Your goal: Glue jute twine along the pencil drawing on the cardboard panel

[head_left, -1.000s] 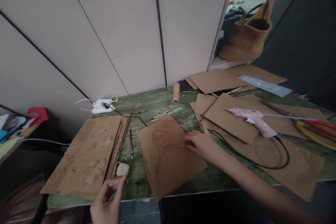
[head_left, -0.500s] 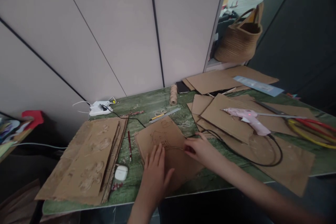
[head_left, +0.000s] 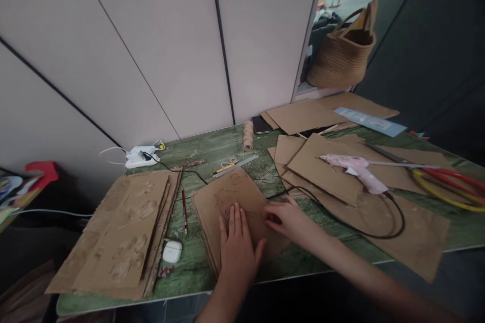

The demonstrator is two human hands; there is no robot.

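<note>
Pressing the left hand (head_left: 237,248), grip spread flat and empty, on the cardboard sheet (head_left: 212,204) at the near middle of the bench (head_left: 212,154); touching its right edge with the right hand (head_left: 290,219) (whether that grip is closed cannot be told), sheet's long axis running near to far.

A narrow strip of bare table (head_left: 212,149) runs between the left stack (head_left: 125,232) and the sheet (head_left: 235,194), partly taken by a pen (head_left: 184,203) and a case (head_left: 172,251). Right of the sheet, a cord (head_left: 379,234) loops across. Behind it, a ruler (head_left: 235,165) and twine (head_left: 247,136) break the open space.
</note>
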